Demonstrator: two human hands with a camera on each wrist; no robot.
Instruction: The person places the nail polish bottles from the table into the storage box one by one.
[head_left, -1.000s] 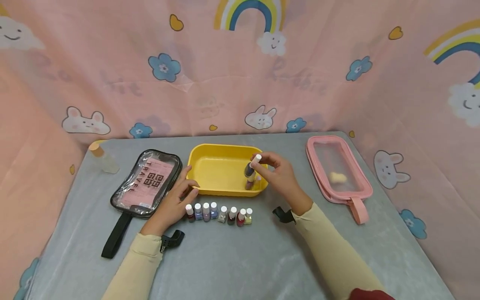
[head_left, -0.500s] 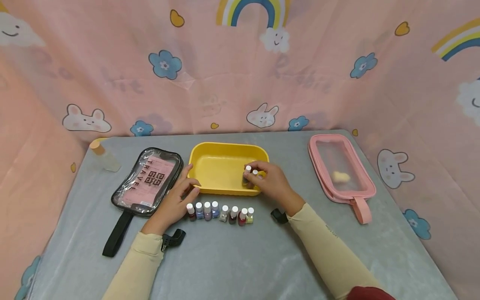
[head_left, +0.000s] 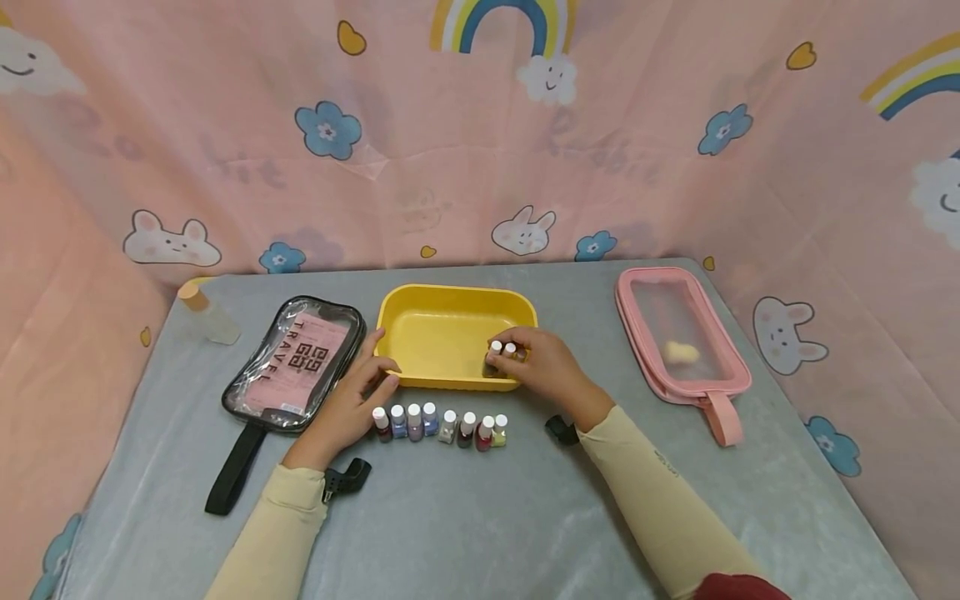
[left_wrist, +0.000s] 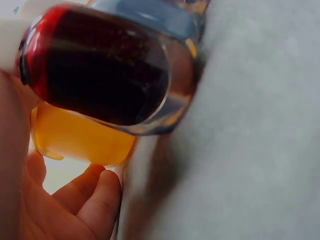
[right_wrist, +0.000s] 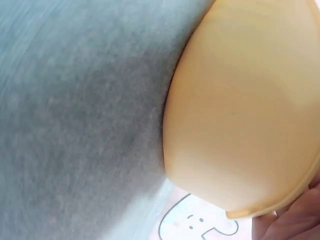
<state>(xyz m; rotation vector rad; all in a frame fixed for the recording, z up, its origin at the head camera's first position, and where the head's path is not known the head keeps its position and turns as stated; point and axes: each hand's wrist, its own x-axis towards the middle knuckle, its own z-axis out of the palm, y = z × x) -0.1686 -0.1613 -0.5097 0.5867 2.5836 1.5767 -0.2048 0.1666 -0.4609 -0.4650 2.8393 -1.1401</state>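
Observation:
My right hand [head_left: 553, 368] reaches over the right end of the yellow tray [head_left: 442, 385] and pinches a small nail polish bottle [head_left: 495, 348] by its white cap. Close beside it shows another white-capped bottle [head_left: 510, 349]; the lower parts of both are partly hidden by fingers and the tray. My left hand [head_left: 343, 410] rests with loosely spread fingers at the tray's left front corner. Several white-capped nail polish bottles [head_left: 447, 427] stand in a row in front of the tray. A dark red bottle [left_wrist: 105, 65] looms large in the left wrist view.
A clear, black-edged travel pouch [head_left: 300, 362] lies left of the tray, beneath my left forearm's far side. Behind it stands a frosted bottle with a wooden-coloured cap [head_left: 208, 312]. On the right lies a pink zip pouch [head_left: 678, 342] with something pale yellow inside. A patterned curtain [head_left: 420, 167] hangs behind the table.
My right hand has lowered the nail polish bottle into the tray and leftward, next to the other bottle there. The left hand stays at the corner.

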